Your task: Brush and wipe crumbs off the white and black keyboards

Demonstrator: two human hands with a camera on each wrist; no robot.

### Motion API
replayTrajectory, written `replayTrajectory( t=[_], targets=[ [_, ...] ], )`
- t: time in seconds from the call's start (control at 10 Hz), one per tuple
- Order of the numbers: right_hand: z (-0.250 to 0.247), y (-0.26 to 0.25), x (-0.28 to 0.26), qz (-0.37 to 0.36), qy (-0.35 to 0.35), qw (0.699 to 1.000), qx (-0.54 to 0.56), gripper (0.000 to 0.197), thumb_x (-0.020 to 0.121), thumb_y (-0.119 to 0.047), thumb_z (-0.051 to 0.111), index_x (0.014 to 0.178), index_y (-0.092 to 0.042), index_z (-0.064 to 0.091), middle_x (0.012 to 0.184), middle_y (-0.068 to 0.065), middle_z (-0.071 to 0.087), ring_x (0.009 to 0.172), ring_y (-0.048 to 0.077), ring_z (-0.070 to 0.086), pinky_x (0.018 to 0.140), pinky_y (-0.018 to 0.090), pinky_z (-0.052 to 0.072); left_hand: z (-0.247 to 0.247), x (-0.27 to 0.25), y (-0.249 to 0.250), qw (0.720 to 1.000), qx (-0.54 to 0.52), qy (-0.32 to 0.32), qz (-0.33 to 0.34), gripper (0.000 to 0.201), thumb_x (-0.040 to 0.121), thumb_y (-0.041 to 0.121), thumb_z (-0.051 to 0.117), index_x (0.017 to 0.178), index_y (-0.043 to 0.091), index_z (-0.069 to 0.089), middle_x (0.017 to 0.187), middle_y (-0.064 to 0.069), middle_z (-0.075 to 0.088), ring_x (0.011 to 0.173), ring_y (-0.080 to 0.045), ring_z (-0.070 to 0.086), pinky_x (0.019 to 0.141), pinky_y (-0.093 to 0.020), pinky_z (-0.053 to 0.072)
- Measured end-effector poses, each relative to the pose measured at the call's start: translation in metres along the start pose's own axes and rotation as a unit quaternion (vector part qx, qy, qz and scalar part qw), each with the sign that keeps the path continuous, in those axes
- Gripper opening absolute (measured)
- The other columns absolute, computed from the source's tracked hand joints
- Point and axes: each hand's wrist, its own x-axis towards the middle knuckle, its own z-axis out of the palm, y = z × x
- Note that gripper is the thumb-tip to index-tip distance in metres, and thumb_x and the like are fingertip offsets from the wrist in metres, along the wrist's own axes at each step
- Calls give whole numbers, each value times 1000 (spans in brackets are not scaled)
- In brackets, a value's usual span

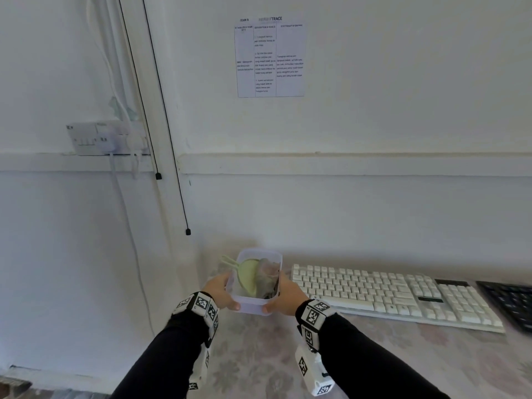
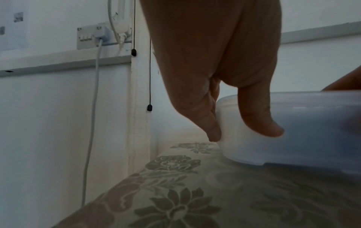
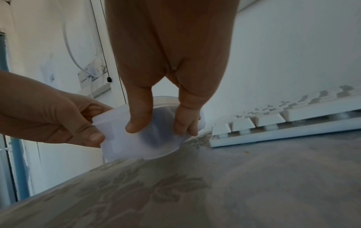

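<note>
**Cleaning kit in hand, keyboards untouched**

Translucent plastic tub (image 1: 253, 305) gripped from both sides near the table's left edge, just left of the white keyboard (image 1: 388, 295). Inside: a pale green brush (image 1: 248, 273) and a crumpled grey cloth (image 1: 269, 279), the brush handle poking over the far-left rim. Black keyboard (image 1: 509, 300) just beyond the white one's right end, towards the right edge, only partly in frame.

Left hand (image 1: 221, 292) curled round the tub's left wall, thumb on the near side, fingers pressed together along the far side. Right hand (image 1: 285, 295) mirrored on the right wall, thumb (image 3: 139, 117) flat on the near face, fingers (image 3: 185, 123) bunched against the side. Tub apparently just above or barely on the floral tablecloth (image 1: 259, 355); contact hard to tell.

Likely step: placing the kit before taking out the brush. Best set flat on the cloth, clear of the white keys, base level to keep the tools in. Then one hand freed for the brush handle, the other steadying the light tub against tipping. Crumbs not discernible on either keyboard.
</note>
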Motion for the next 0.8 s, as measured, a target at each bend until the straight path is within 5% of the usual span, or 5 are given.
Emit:
replayTrajectory(
  t=[0.2,0.4,0.5,0.6,0.8],
  targets=[
    [3,2,14,21,4,999,-33,101,78,-11,71,147,-3,-2,130,11,52,116,25,51,83,24,43,9,22,-10,1000,-3,-3,-14,97,79,3,72,151,5,6,157,-11,14,144,-23,21,107,-25,28],
    [4,4,18,18,2,998,-56,102,79,-14,70,148,-5,-5,129,13,53,115,26,53,88,29,45,12,25,-7,1000,-7,-1,-29,97,81,6,70,151,7,3,157,-10,17,143,-24,23,107,-26,28],
    [3,9,15,6,9,998,-70,97,79,-17,70,148,-8,3,126,14,56,112,27,55,90,33,47,15,23,-7,998,-24,26,-54,93,79,4,69,151,8,10,153,-11,27,139,-25,31,107,-30,33],
    [-6,12,1,18,13,998,-52,82,82,-22,67,147,-12,17,130,14,52,116,28,54,94,33,47,23,13,3,993,-28,54,-106,69,81,4,63,142,3,33,141,-16,44,126,-30,45,102,-34,41],
    [-44,39,-43,-4,73,996,-54,51,89,-18,57,135,-6,40,136,9,49,125,20,47,97,23,37,54,-8,25,982,76,112,-129,38,93,10,51,125,-9,52,131,-21,54,122,-31,52,95,-33,41]
  ],
)
